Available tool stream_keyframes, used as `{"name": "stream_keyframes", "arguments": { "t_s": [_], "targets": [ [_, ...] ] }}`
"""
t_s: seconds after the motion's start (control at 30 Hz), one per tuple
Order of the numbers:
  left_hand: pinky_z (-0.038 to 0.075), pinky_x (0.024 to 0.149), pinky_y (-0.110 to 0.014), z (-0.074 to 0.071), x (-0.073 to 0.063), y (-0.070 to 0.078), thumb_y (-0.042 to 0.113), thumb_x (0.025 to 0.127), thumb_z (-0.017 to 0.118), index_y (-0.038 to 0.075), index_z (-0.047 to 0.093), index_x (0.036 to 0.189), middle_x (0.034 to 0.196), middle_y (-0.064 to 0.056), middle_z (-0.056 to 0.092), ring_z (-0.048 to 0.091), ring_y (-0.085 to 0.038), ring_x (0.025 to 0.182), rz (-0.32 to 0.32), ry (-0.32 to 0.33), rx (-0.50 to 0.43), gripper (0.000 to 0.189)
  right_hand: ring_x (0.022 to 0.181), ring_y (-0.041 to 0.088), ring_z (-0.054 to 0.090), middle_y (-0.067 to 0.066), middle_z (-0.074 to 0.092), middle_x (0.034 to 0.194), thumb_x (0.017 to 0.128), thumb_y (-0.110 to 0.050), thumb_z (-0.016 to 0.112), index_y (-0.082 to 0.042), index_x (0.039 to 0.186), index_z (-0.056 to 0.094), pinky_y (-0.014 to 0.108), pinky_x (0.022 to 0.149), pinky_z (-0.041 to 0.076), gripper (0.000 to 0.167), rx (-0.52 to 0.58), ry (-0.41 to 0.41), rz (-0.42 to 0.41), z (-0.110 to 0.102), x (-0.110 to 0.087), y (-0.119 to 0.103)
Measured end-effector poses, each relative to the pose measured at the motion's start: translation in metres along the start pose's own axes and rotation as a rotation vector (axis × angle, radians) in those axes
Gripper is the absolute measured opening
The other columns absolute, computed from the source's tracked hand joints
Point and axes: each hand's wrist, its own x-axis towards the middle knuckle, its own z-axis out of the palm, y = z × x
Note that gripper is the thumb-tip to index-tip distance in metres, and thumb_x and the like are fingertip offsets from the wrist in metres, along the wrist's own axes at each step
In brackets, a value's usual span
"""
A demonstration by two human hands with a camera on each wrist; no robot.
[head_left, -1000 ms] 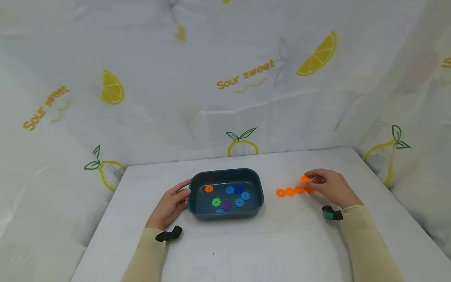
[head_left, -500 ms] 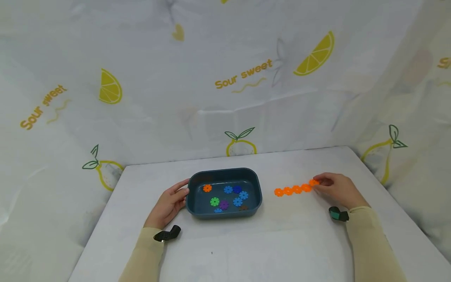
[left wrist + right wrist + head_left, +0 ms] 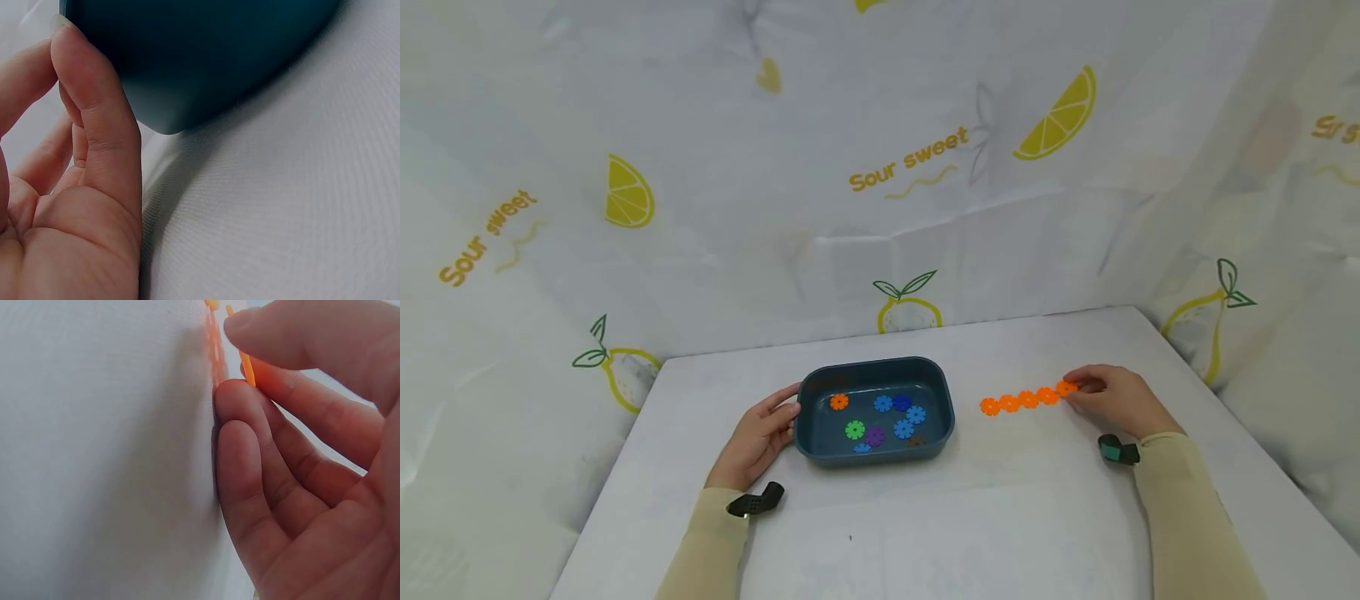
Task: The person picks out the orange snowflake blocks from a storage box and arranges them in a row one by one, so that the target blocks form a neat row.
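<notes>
At the left end of a dark blue-grey plastic tray (image 3: 874, 460), my left hand (image 3: 754, 442) grips the rim. Its thumb (image 3: 94, 81) lies against the outside wall in the left wrist view. My right hand (image 3: 1123, 406) pinches an orange snowflake-shaped disc (image 3: 1066, 388) between thumb and fingers. That orange disc (image 3: 247, 365) appears edge-on and a little off the table in the right wrist view. It is at the right end of a row of orange discs (image 3: 1028, 400) on the table; I cannot tell whether it touches the one beside it.
Inside the tray lie loose discs: one orange (image 3: 838, 402), one green (image 3: 854, 430), one purple (image 3: 874, 436), one brown (image 3: 917, 441) and several blue (image 3: 904, 429). A white cloth covers the table (image 3: 940, 533). A lemon-printed sheet (image 3: 737, 275) hangs behind it.
The right hand has brought its orange disc from above the row down and right to the row's right end. My left hand keeps its grip on the tray. The view has shifted slightly.
</notes>
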Motion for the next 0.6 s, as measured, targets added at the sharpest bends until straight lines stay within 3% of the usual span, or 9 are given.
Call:
{"name": "stream_keyframes", "arguments": {
  "t_s": [0.6],
  "targets": [
    [0.057, 0.074, -0.017, -0.0008, 0.0011, -0.0013, 0.017, 0.109, 0.067, 0.014, 0.049, 0.161, 0.103, 0.003, 0.073, 0.064, -0.006, 0.083, 0.005, -0.002, -0.005, 0.055, 0.108, 0.030, 0.067, 0.016, 0.075, 0.121, 0.101, -0.030, 0.077, -0.006, 0.133, 0.073, 0.045, 0.093, 0.054, 0.040, 0.004, -0.001, 0.000, 0.0009, -0.0024, -0.0065]
  ]
}}
